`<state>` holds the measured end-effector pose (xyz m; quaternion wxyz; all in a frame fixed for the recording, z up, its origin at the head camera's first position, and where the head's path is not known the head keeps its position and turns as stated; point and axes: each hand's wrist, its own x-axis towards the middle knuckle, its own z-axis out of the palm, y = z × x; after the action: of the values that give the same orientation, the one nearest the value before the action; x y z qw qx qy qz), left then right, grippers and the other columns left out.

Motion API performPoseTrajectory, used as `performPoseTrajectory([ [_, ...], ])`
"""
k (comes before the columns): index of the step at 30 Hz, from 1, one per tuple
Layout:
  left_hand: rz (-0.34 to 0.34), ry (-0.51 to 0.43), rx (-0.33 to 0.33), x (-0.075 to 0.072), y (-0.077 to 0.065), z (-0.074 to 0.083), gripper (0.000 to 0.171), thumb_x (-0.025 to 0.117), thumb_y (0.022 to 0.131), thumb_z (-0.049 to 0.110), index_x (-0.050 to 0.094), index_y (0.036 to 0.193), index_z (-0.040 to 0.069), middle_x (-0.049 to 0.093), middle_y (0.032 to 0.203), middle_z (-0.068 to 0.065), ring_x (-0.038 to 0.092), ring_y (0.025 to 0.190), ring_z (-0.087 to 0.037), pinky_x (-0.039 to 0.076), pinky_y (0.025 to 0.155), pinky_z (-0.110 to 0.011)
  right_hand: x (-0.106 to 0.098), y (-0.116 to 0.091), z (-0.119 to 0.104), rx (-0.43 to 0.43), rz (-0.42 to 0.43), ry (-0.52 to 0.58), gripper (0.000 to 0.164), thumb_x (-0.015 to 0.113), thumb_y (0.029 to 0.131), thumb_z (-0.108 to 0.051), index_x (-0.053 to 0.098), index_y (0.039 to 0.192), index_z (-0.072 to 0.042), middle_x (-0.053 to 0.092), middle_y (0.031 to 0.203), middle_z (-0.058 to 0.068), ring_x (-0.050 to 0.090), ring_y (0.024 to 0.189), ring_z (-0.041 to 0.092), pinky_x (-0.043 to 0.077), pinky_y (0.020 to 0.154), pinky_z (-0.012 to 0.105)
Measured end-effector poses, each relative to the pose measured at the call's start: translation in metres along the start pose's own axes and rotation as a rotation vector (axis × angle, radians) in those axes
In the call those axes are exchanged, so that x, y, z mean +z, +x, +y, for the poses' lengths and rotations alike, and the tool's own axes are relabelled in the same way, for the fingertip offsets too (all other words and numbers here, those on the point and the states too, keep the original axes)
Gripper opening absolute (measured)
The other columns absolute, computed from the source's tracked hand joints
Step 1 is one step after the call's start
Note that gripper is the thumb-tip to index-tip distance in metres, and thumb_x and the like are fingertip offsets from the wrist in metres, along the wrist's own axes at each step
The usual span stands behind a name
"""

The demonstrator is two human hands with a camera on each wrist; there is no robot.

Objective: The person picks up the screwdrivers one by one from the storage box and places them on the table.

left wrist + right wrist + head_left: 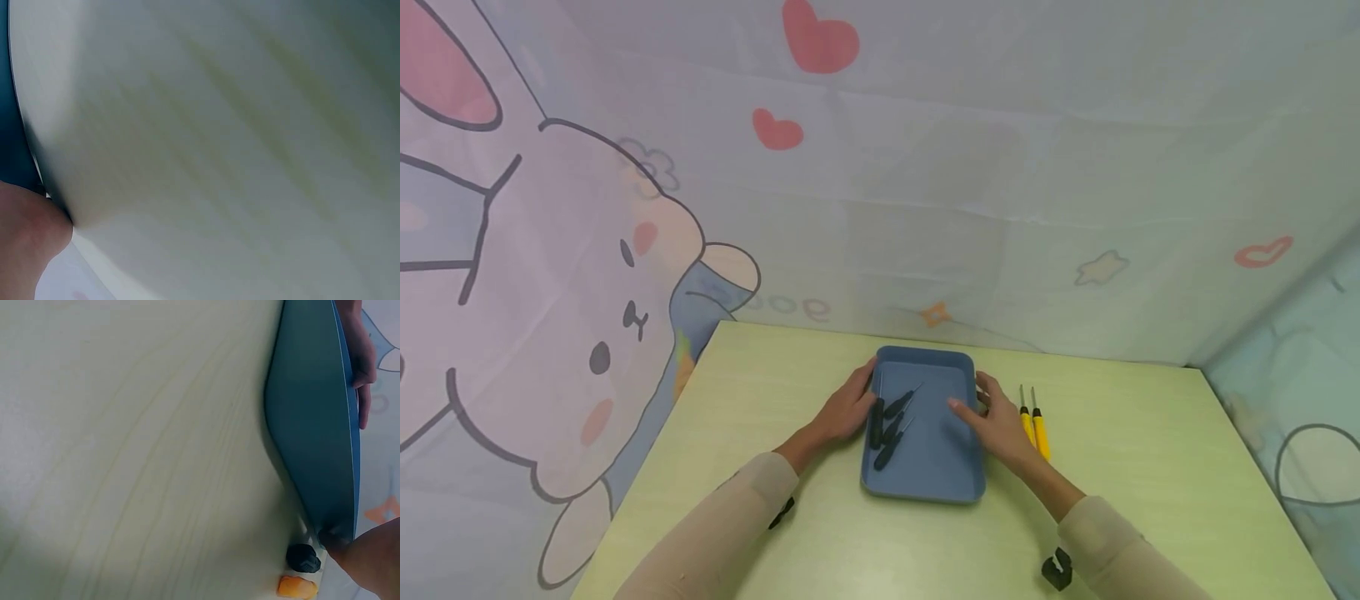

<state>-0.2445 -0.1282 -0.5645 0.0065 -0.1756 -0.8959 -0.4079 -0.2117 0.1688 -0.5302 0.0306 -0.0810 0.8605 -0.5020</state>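
Note:
A blue-grey tray lies on the table between both hands. Several black-handled screwdrivers with thin shafts are inside it, along its left side. My left hand holds the tray's left wall; in the left wrist view only part of that hand shows beside the blue wall. On the opposite side my right hand grips the right wall, its fingers outside and its thumb reaching over the tray's inside. Just right of that hand lie two yellow-handled screwdrivers, shafts pointing away, partly covered by the hand and wrist.
The pale yellow-green table ends at the back against a printed cloth with hearts and a rabbit. Small black pieces show close to the sleeves.

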Motion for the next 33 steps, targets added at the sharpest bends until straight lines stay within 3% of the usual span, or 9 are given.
performPoseTrajectory([
  [8, 0.009, -0.006, 0.007, 0.004, 0.000, 0.000, 0.062, 0.039, 0.101, 0.015, 0.019, 0.159, 0.009, 0.028, 0.161, -0.006, 0.027, 0.147, -0.025, 0.028, 0.116, -0.044, 0.001, -0.005, 0.002, 0.025, -0.030, -0.037, 0.088, 0.065, 0.092, -0.049, 0.026, 0.154, 0.000, 0.033, 0.156, 0.022, 0.042, 0.137, 0.043, 0.044, 0.102, 0.054],
  [14, 0.014, -0.014, 0.017, 0.003, 0.000, 0.001, 0.062, 0.041, 0.101, 0.013, 0.020, 0.159, 0.009, 0.029, 0.161, -0.007, 0.027, 0.147, -0.027, 0.026, 0.117, -0.043, -0.002, -0.002, 0.006, 0.012, -0.059, -0.053, 0.064, 0.053, 0.102, -0.018, 0.023, 0.155, 0.004, 0.028, 0.158, 0.024, 0.039, 0.137, 0.044, 0.039, 0.106, 0.053],
  [18, 0.013, -0.003, 0.020, 0.004, 0.001, 0.001, 0.062, 0.040, 0.101, 0.014, 0.020, 0.159, 0.009, 0.028, 0.161, -0.008, 0.028, 0.147, -0.029, 0.027, 0.117, -0.045, -0.006, 0.000, 0.007, 0.014, -0.081, -0.051, 0.057, 0.039, 0.100, -0.004, 0.024, 0.154, 0.005, 0.026, 0.159, 0.023, 0.039, 0.137, 0.043, 0.038, 0.108, 0.052],
  [22, 0.010, 0.003, 0.024, 0.004, 0.002, 0.001, 0.062, 0.040, 0.101, 0.014, 0.020, 0.159, 0.008, 0.027, 0.161, -0.008, 0.027, 0.147, -0.031, 0.027, 0.117, -0.045, -0.008, 0.001, 0.007, 0.008, -0.103, -0.030, 0.056, 0.034, 0.099, 0.000, 0.024, 0.154, 0.005, 0.025, 0.159, 0.024, 0.038, 0.138, 0.042, 0.037, 0.108, 0.051],
  [33, 0.025, 0.005, 0.021, 0.002, 0.002, -0.004, 0.062, 0.041, 0.100, 0.015, 0.021, 0.159, 0.009, 0.029, 0.161, -0.008, 0.028, 0.147, -0.027, 0.027, 0.117, -0.045, -0.007, 0.003, 0.010, -0.015, -0.148, 0.004, 0.056, 0.036, 0.099, 0.004, 0.025, 0.154, 0.004, 0.024, 0.158, 0.026, 0.035, 0.139, 0.045, 0.034, 0.109, 0.054],
])
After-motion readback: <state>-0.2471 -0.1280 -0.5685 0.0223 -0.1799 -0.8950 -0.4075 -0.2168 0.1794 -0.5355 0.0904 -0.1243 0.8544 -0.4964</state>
